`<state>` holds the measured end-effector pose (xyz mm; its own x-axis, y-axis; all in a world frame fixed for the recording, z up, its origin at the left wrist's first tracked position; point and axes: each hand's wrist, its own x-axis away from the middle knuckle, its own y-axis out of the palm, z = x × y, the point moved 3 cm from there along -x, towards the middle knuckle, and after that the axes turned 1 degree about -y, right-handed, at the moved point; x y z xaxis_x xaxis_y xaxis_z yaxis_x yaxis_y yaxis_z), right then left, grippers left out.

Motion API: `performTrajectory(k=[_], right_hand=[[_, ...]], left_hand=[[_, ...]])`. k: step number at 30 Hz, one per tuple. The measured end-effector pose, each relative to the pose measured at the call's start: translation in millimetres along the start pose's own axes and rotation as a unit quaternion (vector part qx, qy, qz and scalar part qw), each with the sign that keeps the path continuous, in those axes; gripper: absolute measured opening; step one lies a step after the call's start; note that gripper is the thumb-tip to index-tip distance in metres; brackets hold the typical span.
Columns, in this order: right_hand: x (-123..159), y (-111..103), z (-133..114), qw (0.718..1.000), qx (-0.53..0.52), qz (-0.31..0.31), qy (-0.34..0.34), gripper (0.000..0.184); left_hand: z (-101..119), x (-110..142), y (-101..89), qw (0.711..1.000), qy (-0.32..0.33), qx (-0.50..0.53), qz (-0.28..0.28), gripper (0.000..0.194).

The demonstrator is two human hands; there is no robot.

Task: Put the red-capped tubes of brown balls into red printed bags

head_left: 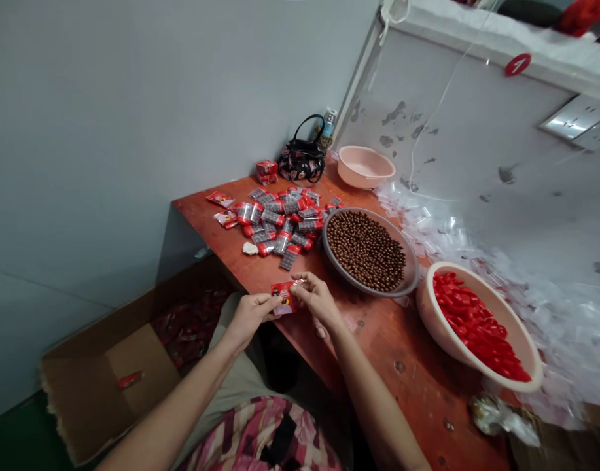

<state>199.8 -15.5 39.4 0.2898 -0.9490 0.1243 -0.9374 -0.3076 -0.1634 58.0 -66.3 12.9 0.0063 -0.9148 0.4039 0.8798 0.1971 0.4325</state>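
Observation:
A small red printed packet (pixel 284 298) is held over the front edge of the table, between both hands. My left hand (pixel 253 317) pinches its left side. My right hand (pixel 315 297) has its fingers closed on the upper right part, where something clear and shiny shows. Just beyond lies a pile of clear containers with red caps and dark contents (pixel 282 219). To the right of the pile stands a grey basin (pixel 329 252) full of small brown balls. Two flat red packets (pixel 221 199) lie at the pile's left.
A pale pink basin (pixel 430 314) holds red plastic caps; another (pixel 361 170) stands at the back. Clear plastic pieces (pixel 564 320) are heaped along the wall. A black handbag (pixel 302 160) sits in the far corner. Below left is a cardboard box (pixel 88 392) with red packets.

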Motion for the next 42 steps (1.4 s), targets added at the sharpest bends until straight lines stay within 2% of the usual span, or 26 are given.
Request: performTrajectory(k=[2,4,6,7,9,12,15,17,19,21,25,33,38,42], right_hand=[[-15.0,-3.2,-6.6,0.982,0.169,0.078,-0.009,0.030],[-30.6,-3.5,-12.6,0.933,0.329,0.148,-0.008,0.037],[-45.4,0.4,-14.5,0.888,0.428,0.168,0.016,0.042],[-51.9,3.1,-13.7,0.876,0.452,0.164,0.032,0.044],[-61.4,8.0,-10.4,0.873,0.459,0.154,0.056,0.044],[-64.0,10.0,-6.9,0.899,0.402,0.165,0.046,0.035],[-48.4,7.6,-8.8,0.952,0.251,0.174,-0.033,0.026],[-27.8,7.9,-9.6,0.981,0.115,0.143,-0.067,0.024],[-2.1,12.4,-7.3,0.994,0.006,0.096,-0.056,0.023],[23.5,20.3,-2.2,0.996,-0.065,0.064,-0.024,0.021],[53.7,34.5,11.1,0.991,-0.111,0.074,0.017,0.019],[54.7,35.1,20.2,0.988,-0.119,0.100,0.011,0.019],[54.5,35.1,21.9,0.985,-0.157,0.073,0.016,0.021],[55.8,35.4,20.0,0.984,-0.133,0.118,-0.008,0.017]], left_hand=[[-0.9,-0.6,-6.4,1.000,0.007,-0.027,-0.001,0.017],[-2.5,-1.0,-11.7,1.000,0.012,-0.018,0.011,0.017],[-5.1,-1.5,-16.3,0.999,0.002,0.025,0.033,0.016],[-6.4,-1.7,-18.4,0.998,-0.006,0.050,0.045,0.015],[-8.7,-2.3,-22.4,0.992,-0.021,0.107,0.068,0.012],[-9.5,-3.2,-27.5,0.975,-0.029,0.200,0.091,0.008],[-8.6,-4.7,-30.6,0.957,-0.027,0.268,0.112,0.008],[-8.3,-6.4,-30.3,0.947,-0.030,0.298,0.121,0.009],[-7.8,-8.3,-27.3,0.938,-0.034,0.321,0.126,0.009],[-6.6,-10.0,-21.8,0.932,-0.029,0.339,0.125,0.007],[-3.4,-11.2,-5.8,0.928,-0.015,0.355,0.107,0.004],[-1.9,-5.0,14.7,0.952,0.024,0.301,0.056,0.007],[2.1,-0.7,18.0,0.971,0.036,0.235,0.019,0.017],[3.1,-1.5,18.2,0.979,0.042,0.199,-0.009,0.017]])
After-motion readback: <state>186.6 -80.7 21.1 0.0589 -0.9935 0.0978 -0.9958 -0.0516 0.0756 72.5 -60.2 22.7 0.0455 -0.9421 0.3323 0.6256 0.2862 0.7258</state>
